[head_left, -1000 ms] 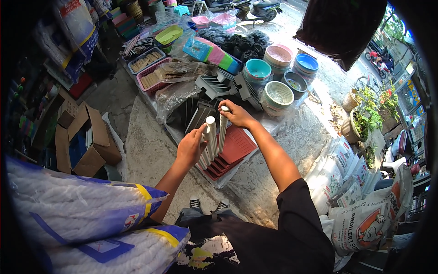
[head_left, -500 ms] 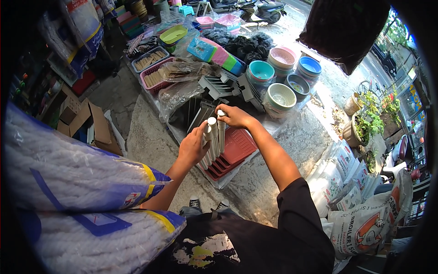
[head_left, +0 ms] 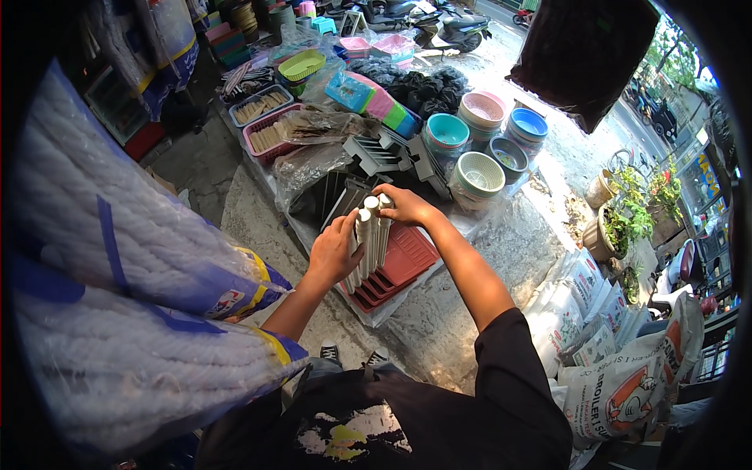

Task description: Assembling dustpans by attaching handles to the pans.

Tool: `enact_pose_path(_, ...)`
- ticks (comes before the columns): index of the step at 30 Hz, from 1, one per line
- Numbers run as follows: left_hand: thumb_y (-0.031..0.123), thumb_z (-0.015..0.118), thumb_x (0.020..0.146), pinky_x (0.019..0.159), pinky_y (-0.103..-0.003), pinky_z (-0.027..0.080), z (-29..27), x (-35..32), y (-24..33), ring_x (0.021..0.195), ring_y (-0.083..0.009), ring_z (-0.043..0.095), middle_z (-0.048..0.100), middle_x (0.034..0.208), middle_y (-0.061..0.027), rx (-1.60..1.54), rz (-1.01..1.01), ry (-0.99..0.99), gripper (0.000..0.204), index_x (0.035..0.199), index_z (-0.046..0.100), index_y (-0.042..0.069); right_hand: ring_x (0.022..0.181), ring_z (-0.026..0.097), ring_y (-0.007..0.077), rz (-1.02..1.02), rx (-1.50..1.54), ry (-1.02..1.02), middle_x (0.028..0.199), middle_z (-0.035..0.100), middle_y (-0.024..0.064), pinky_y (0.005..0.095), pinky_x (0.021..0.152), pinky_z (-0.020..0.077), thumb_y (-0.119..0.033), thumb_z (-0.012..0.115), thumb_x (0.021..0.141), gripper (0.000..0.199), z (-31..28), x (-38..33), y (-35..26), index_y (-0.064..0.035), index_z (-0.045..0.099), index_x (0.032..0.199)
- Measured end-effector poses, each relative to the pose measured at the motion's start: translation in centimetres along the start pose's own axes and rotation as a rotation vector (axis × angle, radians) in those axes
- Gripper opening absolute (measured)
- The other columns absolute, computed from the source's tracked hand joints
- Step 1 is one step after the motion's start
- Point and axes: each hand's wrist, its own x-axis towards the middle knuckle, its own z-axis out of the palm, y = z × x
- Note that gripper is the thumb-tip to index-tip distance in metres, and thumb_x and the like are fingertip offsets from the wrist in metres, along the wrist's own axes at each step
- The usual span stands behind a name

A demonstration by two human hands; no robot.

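Several pale handles [head_left: 365, 239] with round white caps stand bunched upright in front of me. They rise beside a stack of red ridged plastic pans [head_left: 401, 254] that look like dustpans; where they join is hidden. My left hand [head_left: 337, 249] presses against the bunch from the left, its fingers curled along the handles. From the right, my right hand [head_left: 403, 207] grips the handles near their caps, with its fingertips reaching over the far side. Just beyond my hands lie grey slotted plastic pieces [head_left: 376, 157].
Large plastic-wrapped bundles of white rope-like strands [head_left: 149, 258] hang close at my left. Stacked basins and baskets [head_left: 479, 174] stand at the far right of the goods. Printed sacks [head_left: 615, 392] lean on my right, and a dark bag [head_left: 583, 59] hangs overhead.
The capped handles have drawn closer together, and my right hand has shifted slightly right and down. The hanging bundles at left now cover the cardboard box.
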Motion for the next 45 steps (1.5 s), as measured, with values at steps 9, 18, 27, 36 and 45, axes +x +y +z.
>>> enact_pose_path(9, 0.023, 0.074, 0.077, 0.099, -0.045, 0.042, -1.1, -1.8, 0.7, 0.124, -0.0365, 0.043, 0.039, 0.138, -0.0193, 0.049, 0.017, 0.086, 0.076, 0.141, 0.035, 0.012, 0.124, 0.05, 0.0318, 0.033, -0.142, 0.165, 0.132, 0.052, 0.018, 0.0391, 0.102, 0.0418, -0.021, 0.08, 0.074, 0.072, -0.7, -1.0, -0.4, -0.0053, 0.043, 0.133)
enact_pose_path(18, 0.026, 0.073, 0.077, 0.1, -0.047, 0.039, -1.8, -4.8, 1.1, 0.126, -0.0373, 0.04, 0.034, 0.141, -0.0175, 0.015, 0.043, 0.157, 0.073, 0.14, 0.037, 0.015, 0.117, 0.049, 0.0376, -0.004, -0.107, 0.767, 0.13, 0.046, 0.0201, 0.0432, 0.097, 0.0447, -0.026, 0.078, 0.075, 0.074, 4.2, -7.9, -1.0, -0.0075, 0.039, 0.134)
enact_pose_path(27, 0.022, 0.07, 0.082, 0.103, -0.048, 0.037, -3.2, -13.9, 0.6, 0.127, -0.0427, 0.04, 0.034, 0.14, -0.0235, -0.17, 0.227, 0.092, 0.066, 0.138, 0.039, 0.005, 0.108, 0.054, 0.0359, 0.599, 0.077, 0.596, 0.12, 0.051, 0.0228, 0.0415, 0.091, 0.0466, -0.031, 0.073, 0.08, 0.058, 24.7, -18.0, 2.1, -0.0035, 0.047, 0.124)
enact_pose_path(36, 0.035, 0.067, 0.083, 0.099, -0.043, 0.042, -3.1, -35.9, -14.9, 0.118, -0.0398, 0.05, 0.052, 0.126, -0.0247, -0.349, -0.22, -0.417, 0.062, 0.133, 0.046, 0.006, 0.103, 0.06, 0.0388, 1.038, 0.032, 0.194, 0.106, 0.063, 0.0229, 0.0442, 0.085, 0.048, -0.039, 0.077, 0.072, 0.057, 47.1, -28.1, 4.2, -0.0021, 0.055, 0.11)
enact_pose_path(45, 0.041, 0.067, 0.08, 0.102, -0.038, 0.042, -2.5, -63.5, -28.8, 0.121, -0.0328, 0.053, 0.059, 0.125, -0.0207, -0.309, -1.356, -0.455, 0.06, 0.127, 0.056, 0.005, 0.083, 0.068, 0.0338, 0.72, -0.16, -0.411, 0.085, 0.07, 0.0175, 0.0404, 0.073, 0.0509, -0.039, 0.07, 0.068, 0.042, 56.2, -30.9, 1.5, -0.0033, 0.07, 0.089)
